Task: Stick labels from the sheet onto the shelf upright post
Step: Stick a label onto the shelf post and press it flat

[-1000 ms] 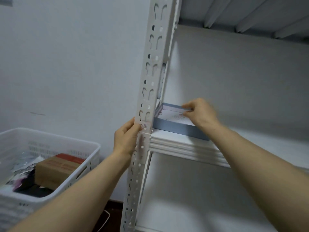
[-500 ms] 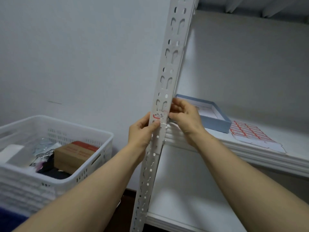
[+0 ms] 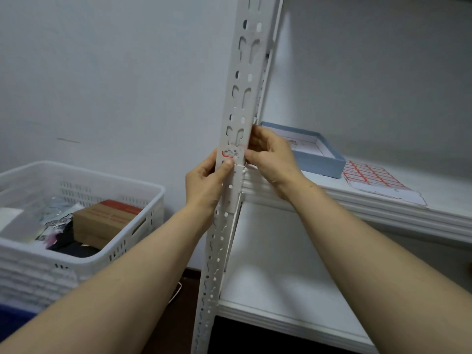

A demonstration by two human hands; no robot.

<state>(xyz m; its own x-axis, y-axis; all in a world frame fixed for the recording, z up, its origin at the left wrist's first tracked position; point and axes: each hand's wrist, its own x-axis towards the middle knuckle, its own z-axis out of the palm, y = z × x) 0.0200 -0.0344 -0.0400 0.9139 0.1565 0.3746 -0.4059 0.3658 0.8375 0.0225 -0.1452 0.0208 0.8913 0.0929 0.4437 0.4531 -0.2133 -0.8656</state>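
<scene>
The white slotted post (image 3: 240,108) stands upright at the front corner of the shelf (image 3: 357,200). A small red-edged label (image 3: 232,154) (print too small to read) lies across its face at shelf height. The sheet (image 3: 375,178) of red-bordered labels lies flat on the shelf, well apart from the post.

A plain pale wall (image 3: 102,72) fills my left side, marked by one short dark scuff (image 3: 67,140). Low on the near left stands a white slotted plastic basket (image 3: 76,263) holding a brown cardboard box (image 3: 102,221) and dark oddments. Dark floor (image 3: 187,284) shows beside it. On my right, white shelf boards (image 3: 275,272) lie in dim, even light, with a shallow blue box (image 3: 314,163) on the upper one.
</scene>
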